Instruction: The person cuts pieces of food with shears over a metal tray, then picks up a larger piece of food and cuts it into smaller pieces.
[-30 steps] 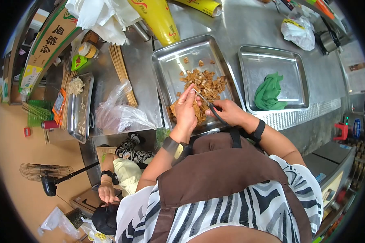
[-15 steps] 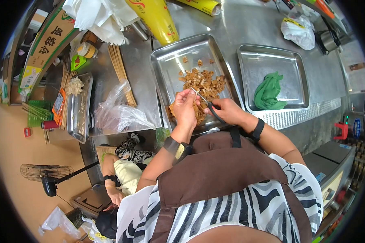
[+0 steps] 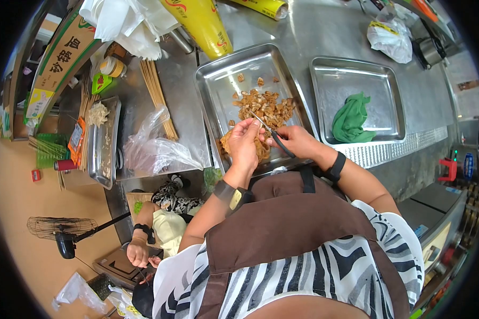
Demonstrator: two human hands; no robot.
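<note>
My right hand (image 3: 298, 141) is closed on the black handles of a pair of scissors (image 3: 282, 144), whose metal blades point up and left. Close to the blades, my left hand (image 3: 243, 142) pinches a piece of brown food, mostly hidden by the fingers. Both hands are over a deep metal tray (image 3: 214, 74). Small cut brown food pieces (image 3: 266, 105) lie heaped in its middle. Larger brown pieces (image 3: 262, 151) show under and between my hands, partly covered.
A second metal tray (image 3: 378, 72) on the right holds a green cloth (image 3: 351, 119). To the left are wooden skewers (image 3: 158, 98), a clear plastic bag (image 3: 157, 146) and a narrow tray (image 3: 105, 146). Yellow rolls (image 3: 202, 26) lie behind. Another person's arm (image 3: 142, 234) is at lower left.
The scissors and my hands have shifted only slightly, with both still over the tray. At lower left, the other person's arm has moved outward to the left.
</note>
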